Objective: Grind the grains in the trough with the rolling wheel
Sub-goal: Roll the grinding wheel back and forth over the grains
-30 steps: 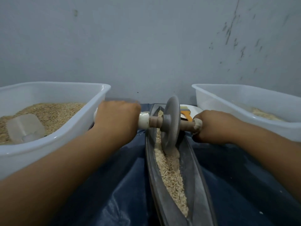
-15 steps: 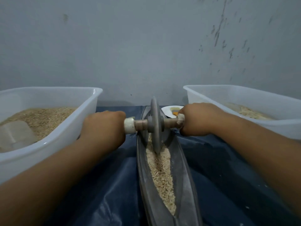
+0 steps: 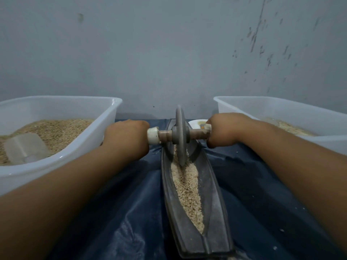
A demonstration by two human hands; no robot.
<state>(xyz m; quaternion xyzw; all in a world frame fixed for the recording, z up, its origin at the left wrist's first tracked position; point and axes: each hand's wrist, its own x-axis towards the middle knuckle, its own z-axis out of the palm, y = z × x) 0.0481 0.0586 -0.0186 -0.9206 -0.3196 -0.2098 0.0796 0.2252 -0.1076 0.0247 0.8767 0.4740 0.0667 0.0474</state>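
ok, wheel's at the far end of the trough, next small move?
Probably roll the wheel back toward the near end: both hands grip its axle, and most grains lie nearer in the trough.

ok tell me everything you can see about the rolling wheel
The rolling wheel is a thin grey disc, stone or metal by its look, standing upright on edge in the far half of the trough. Its lower rim sits in the grains. A brownish wooden axle runs through its hub, with a whitish cap showing at the left end. The left hand and right hand each grip one end.
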